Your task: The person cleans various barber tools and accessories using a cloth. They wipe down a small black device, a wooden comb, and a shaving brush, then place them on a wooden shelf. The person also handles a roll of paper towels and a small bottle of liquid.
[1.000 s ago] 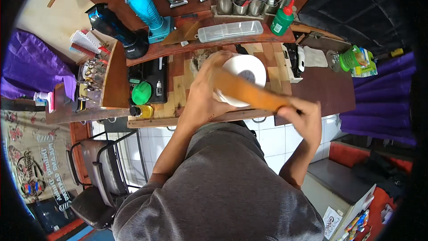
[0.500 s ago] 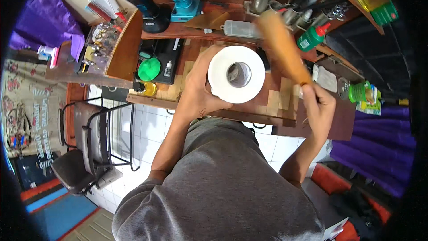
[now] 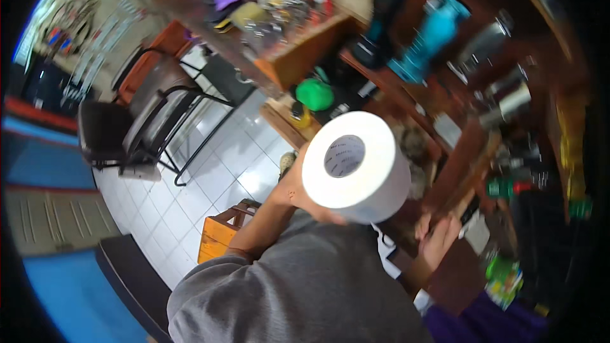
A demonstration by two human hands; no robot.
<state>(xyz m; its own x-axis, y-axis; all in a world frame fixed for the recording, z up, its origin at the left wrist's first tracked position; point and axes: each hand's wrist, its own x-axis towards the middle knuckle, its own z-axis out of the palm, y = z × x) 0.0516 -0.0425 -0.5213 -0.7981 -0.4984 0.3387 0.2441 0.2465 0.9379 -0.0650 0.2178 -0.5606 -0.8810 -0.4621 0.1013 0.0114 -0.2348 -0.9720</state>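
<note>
A thick white paper roll (image 3: 381,184) is gripped in my left hand (image 3: 302,194), fingers round its side and underneath. Its hollow core with printing inside faces up. My right hand (image 3: 438,238) is low at the right, by the near edge of the wooden counter, with its fingers curled. Brown wooden shapes (image 3: 454,171) lie just beyond the right hand; blur hides whether it grips one of them. Beside the roll is a dim recess in the counter with unclear contents.
Hair clippers, one turquoise (image 3: 429,38) and one dark (image 3: 384,16), stand along the shelf. A green round object (image 3: 314,94) sits beyond the roll. At the left are a black chair (image 3: 159,101), a wooden stool (image 3: 219,238) and white floor tiles (image 3: 210,152).
The view has swung round, showing more floor at the left. The roll is tilted, its side now visible. My right hand is lower; the long brown wooden object it held is no longer distinct.
</note>
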